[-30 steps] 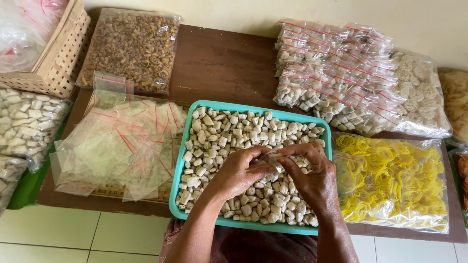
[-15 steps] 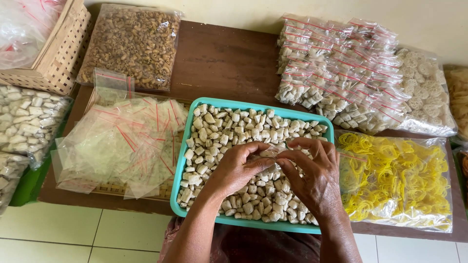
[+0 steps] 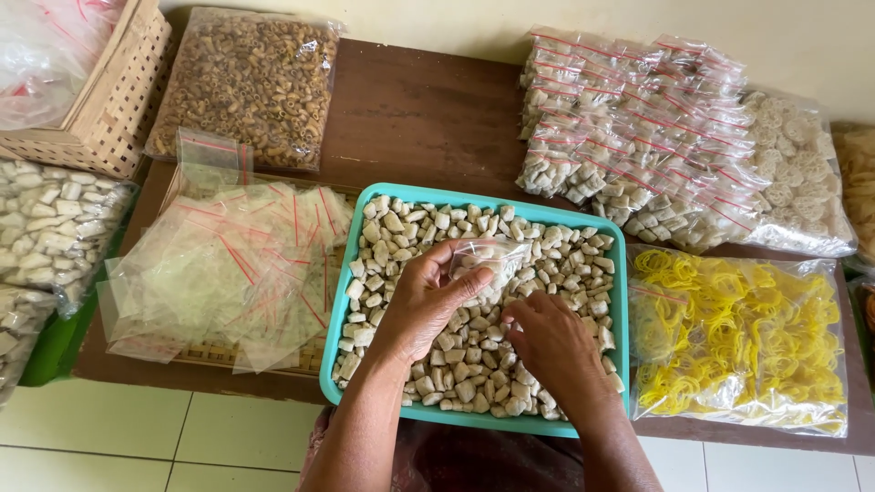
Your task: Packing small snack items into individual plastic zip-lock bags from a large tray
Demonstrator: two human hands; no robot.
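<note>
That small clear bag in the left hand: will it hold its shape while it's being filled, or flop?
The bag is thin clear film, already creased in the left hand, so it will probably sag and need holding open. It likely weighs almost nothing and may slip. The right hand rests among the crackers.

Both forearms rise bare from the lower edge of the view, with no sleeve, watch, bracelet or ring showing on the left hand (image 3: 421,305) or the right hand (image 3: 551,351), the nails short and unpainted, and dark maroon cloth worn at the lap between the arms.
</note>
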